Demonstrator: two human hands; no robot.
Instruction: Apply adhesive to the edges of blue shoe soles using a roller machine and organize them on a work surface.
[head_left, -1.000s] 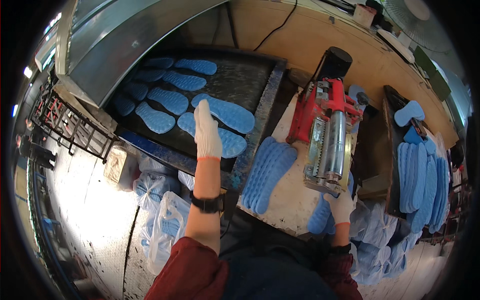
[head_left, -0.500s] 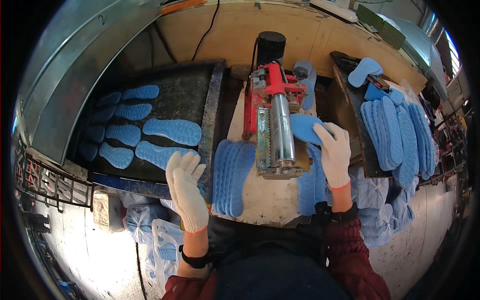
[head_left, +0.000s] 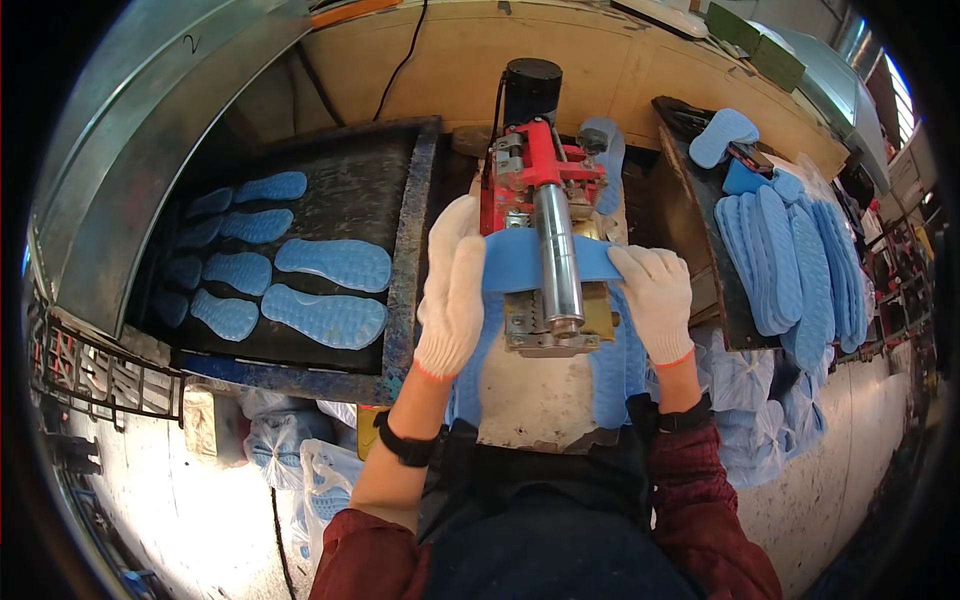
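Note:
A blue insole (head_left: pixel 510 262) lies crosswise under the shiny metal roller (head_left: pixel 559 262) of a red-framed machine (head_left: pixel 545 160). My left hand (head_left: pixel 452 290), in a white knit glove, is at the insole's left end, with the thumb in front and the fingers upright behind; the thumb hides that end. At the right end my gloved right hand (head_left: pixel 655 300) pinches the insole between thumb and fingertips. Partly behind my left hand, a row of blue insoles (head_left: pixel 468 375) stands on the machine's board (head_left: pixel 535 395). More insoles (head_left: pixel 612 370) stand below my right hand.
On the left, a dark tray (head_left: pixel 350 185) carries several textured blue insoles (head_left: pixel 325 315). A side table (head_left: pixel 690 230) at the right bears stacked insoles (head_left: pixel 770 260). Bagged insoles (head_left: pixel 745 430) sit below it, and further bags (head_left: pixel 275 445) stand on the floor at left.
My left hand has moved up and right from beside the tray to the roller. The insole has shifted left under the roller and now sticks out on both sides; my right hand stays at its right end.

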